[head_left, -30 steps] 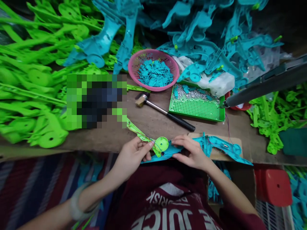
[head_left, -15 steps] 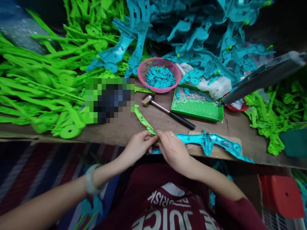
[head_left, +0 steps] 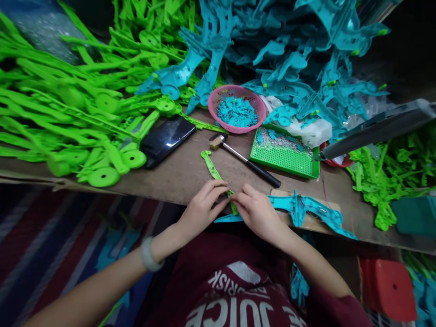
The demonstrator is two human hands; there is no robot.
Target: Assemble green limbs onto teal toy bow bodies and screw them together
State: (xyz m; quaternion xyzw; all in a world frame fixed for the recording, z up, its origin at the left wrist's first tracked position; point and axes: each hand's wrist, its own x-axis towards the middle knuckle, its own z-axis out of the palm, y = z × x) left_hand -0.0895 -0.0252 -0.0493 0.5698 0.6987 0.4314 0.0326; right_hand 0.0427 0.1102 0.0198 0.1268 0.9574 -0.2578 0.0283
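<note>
A slim green plastic part [head_left: 213, 170] slants across the table edge, its lower end between my hands. My left hand [head_left: 206, 204] is closed, with thumb and fingers pinched on the green part. From the other side my right hand [head_left: 257, 210] is also closed, its fingertips meeting at the same part; whatever small thing they pinch is hidden. Below and to the right lies a long blue plastic piece [head_left: 282, 203] with thin wires, resting on a flat board [head_left: 308, 221] and passing behind my right hand.
A hammer [head_left: 260, 172], a pink basket of blue pieces [head_left: 211, 111], a green tray [head_left: 286, 167] and a black tablet-like object [head_left: 166, 141] lie beyond my hands. Green parts [head_left: 68, 109] heap at left, blue parts [head_left: 293, 59] behind. A grey rod [head_left: 378, 129] juts in from the right.
The view has shifted, so the table things appear farther right. My fingertips have drawn slightly apart, and more of the green part's lower end shows between them.
</note>
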